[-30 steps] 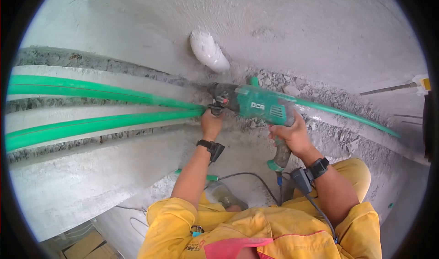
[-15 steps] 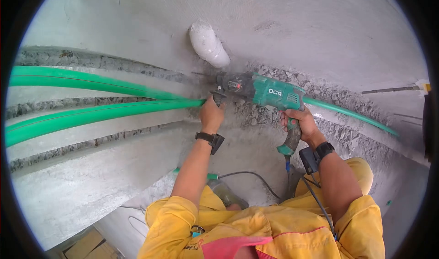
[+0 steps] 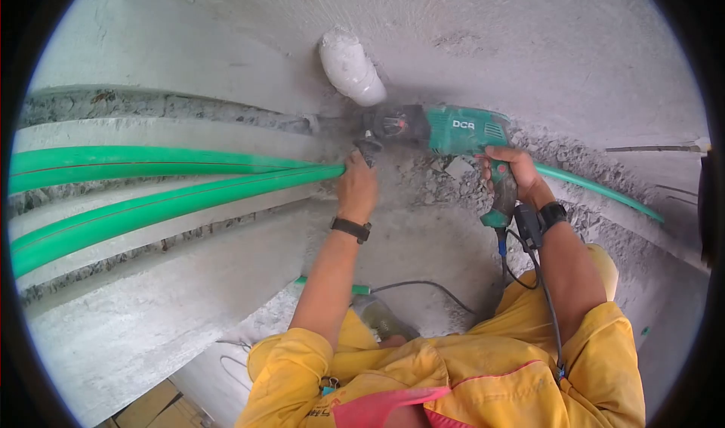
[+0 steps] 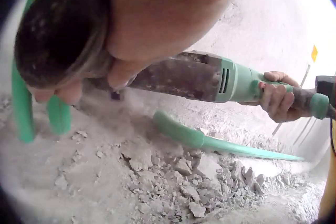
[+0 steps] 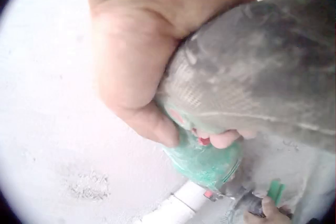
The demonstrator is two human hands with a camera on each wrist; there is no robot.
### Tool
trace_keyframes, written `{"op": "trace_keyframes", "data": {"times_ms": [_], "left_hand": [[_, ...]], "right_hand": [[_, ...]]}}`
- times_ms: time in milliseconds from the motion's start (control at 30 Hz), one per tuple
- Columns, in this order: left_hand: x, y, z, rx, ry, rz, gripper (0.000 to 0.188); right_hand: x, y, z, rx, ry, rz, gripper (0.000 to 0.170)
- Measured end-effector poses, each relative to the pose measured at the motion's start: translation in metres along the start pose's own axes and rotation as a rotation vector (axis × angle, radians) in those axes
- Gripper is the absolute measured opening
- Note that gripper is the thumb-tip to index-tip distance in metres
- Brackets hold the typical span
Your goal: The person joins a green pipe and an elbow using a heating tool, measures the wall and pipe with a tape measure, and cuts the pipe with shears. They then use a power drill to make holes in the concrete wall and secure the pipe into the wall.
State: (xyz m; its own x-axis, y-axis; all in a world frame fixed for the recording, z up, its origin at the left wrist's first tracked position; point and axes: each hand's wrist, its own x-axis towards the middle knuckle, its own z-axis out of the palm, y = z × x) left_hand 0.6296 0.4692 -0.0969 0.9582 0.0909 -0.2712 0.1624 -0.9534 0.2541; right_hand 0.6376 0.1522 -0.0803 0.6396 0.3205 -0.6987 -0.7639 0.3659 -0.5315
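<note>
A green and black DCA rotary hammer lies nearly level across the head view, its front end pointing left into dust at the wall groove. My left hand grips its black side handle, whose hollow end shows large in the left wrist view. My right hand holds the dark rear handle, fingers curled by the red trigger. Just above the tool's front, a white pipe elbow sticks out of the wall. Dust blurs the working tip.
Two thick green pipes come in from the left and end near my left hand. A thinner green pipe runs right. Broken rubble lies below the tool. A black cord trails across the floor.
The rotary hammer and both hands have shifted up and to the right in the head view, bringing the tool's front closer under the white elbow. Both grips stay the same.
</note>
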Motion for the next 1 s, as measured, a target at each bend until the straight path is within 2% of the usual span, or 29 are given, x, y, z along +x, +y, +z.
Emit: {"op": "trace_keyframes", "data": {"times_ms": [133,200,300,433,500,533,667,767,833,933,1000], "left_hand": [[-0.003,-0.007,0.007,-0.033,0.082,0.04,0.046],[-0.003,-0.008,0.007,-0.082,0.047,-0.034,0.047],[-0.006,-0.011,0.012,-0.163,0.087,-0.068,0.048],[-0.016,-0.013,0.01,-0.122,0.144,-0.052,0.049],[-0.025,-0.011,0.002,-0.172,0.061,-0.115,0.049],[-0.025,-0.014,0.005,-0.178,0.074,-0.11,0.049],[-0.037,-0.022,0.026,-0.236,0.108,-0.126,0.045],[-0.034,-0.026,0.025,-0.346,0.111,-0.077,0.044],[-0.03,-0.028,0.02,-0.41,0.098,-0.049,0.043],[-0.024,-0.027,0.019,-0.368,0.099,-0.064,0.044],[-0.025,-0.023,0.025,-0.244,0.213,-0.049,0.047]], "right_hand": [[-0.004,-0.019,0.02,-0.113,0.019,-0.069,0.031],[-0.002,-0.024,0.027,-0.153,0.02,-0.134,0.032],[-0.008,-0.028,0.037,-0.161,-0.031,-0.181,0.028],[-0.025,-0.02,0.054,-0.173,0.002,-0.223,0.027],[-0.038,-0.01,0.061,-0.167,0.005,-0.267,0.036],[-0.048,-0.012,0.063,-0.178,-0.046,-0.26,0.052],[-0.073,0.007,0.061,-0.226,-0.103,-0.372,0.064],[-0.083,0.019,0.058,-0.179,0.001,-0.315,0.062],[-0.082,0.021,0.059,-0.144,-0.029,-0.333,0.061],[-0.073,0.02,0.056,-0.126,-0.062,-0.356,0.056],[-0.067,0.017,0.055,-0.146,-0.064,-0.359,0.051]]}}
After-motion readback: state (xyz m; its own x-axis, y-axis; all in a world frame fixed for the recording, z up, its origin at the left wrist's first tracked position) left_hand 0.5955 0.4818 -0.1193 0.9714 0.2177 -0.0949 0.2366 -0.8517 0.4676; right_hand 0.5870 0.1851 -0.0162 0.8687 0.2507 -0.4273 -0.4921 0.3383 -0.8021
